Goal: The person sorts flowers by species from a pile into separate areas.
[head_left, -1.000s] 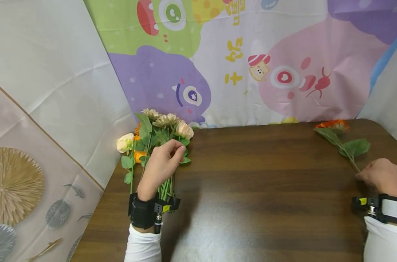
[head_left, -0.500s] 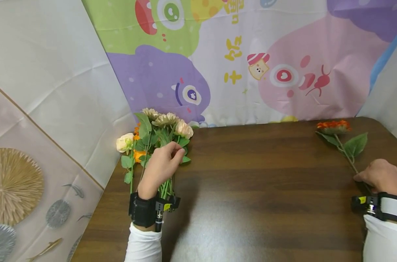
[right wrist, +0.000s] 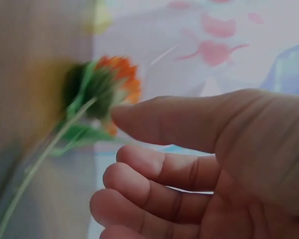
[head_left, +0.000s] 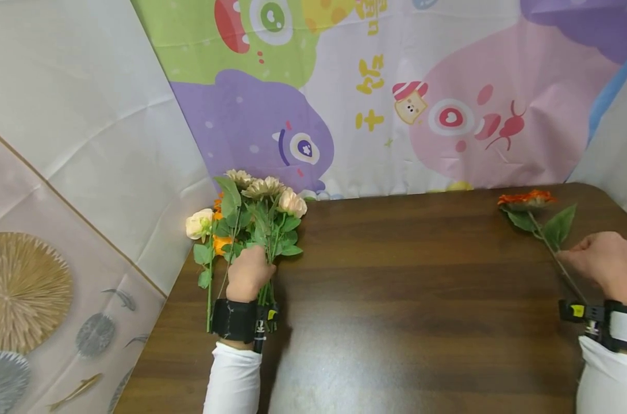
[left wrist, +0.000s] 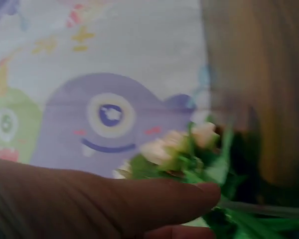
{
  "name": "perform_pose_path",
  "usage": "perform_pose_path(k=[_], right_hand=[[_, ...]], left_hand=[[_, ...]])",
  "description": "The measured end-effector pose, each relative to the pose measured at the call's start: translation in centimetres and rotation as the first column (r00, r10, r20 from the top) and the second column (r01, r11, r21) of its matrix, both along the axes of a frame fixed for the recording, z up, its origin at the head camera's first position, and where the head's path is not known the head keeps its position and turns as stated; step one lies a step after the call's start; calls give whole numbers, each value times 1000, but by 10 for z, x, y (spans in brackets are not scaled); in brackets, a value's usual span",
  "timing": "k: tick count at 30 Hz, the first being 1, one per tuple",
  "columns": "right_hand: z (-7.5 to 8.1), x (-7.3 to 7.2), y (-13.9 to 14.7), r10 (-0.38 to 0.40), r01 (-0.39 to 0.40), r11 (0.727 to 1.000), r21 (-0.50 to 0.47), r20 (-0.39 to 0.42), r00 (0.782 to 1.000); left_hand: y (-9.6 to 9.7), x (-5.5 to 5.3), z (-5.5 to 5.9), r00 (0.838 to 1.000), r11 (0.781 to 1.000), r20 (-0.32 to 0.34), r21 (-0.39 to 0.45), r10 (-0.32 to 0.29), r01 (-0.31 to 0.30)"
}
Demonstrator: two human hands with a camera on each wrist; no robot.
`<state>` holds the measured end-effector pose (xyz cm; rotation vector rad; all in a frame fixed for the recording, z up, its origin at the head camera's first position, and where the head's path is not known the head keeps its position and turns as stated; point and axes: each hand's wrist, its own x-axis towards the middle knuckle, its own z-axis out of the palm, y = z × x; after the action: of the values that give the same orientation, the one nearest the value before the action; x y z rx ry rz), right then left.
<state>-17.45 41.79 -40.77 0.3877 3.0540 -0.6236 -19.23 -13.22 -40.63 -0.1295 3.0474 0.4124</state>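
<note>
My left hand [head_left: 250,273] is over the stems of the flower bunch [head_left: 264,201] at the left, its fingers mostly hidden in the head view. In the left wrist view the thumb [left wrist: 189,196] lies right at a pale stem [left wrist: 259,206], with a finger below it; I cannot tell whether they pinch it. My right hand [head_left: 605,261] is beside an orange flower [head_left: 527,199] at the far right. Its thumb and fingers are loosely bent and apart in the right wrist view, with nothing between them. The orange flower's stem [right wrist: 40,159] passes beyond the fingertips.
A cream rose [head_left: 199,224] lies left of the bunch, its stem along the table's left side. Orange blooms [head_left: 221,244] show among the leaves. Printed cloth [head_left: 375,155] hangs behind the wooden table [head_left: 396,287], and pale cloth [head_left: 85,115] covers the left side.
My left hand has lowered onto the stems and drawn toward me. My right hand's fingers have come away from the orange flower's stem and shifted slightly forward; its leaves have turned.
</note>
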Motion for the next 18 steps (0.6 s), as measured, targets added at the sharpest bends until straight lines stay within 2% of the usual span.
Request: perform_pose_path(k=[4, 7, 15, 18], right_hand=[[13, 1, -17, 12, -11, 1000, 7, -26, 1000], [18, 0, -29, 31, -31, 999, 15, -50, 998], [27, 0, -56, 103, -101, 995, 26, -95, 990], [33, 2, -64, 121, -118, 992, 34, -98, 988]], left_hand=[[-1, -4, -10, 999, 999, 28, -26, 45, -44], [-1, -6, -13, 998, 998, 40, -30, 51, -50], [5, -5, -13, 999, 998, 35, -43, 39, -38], [7, -4, -11, 999, 999, 14, -36, 30, -30]])
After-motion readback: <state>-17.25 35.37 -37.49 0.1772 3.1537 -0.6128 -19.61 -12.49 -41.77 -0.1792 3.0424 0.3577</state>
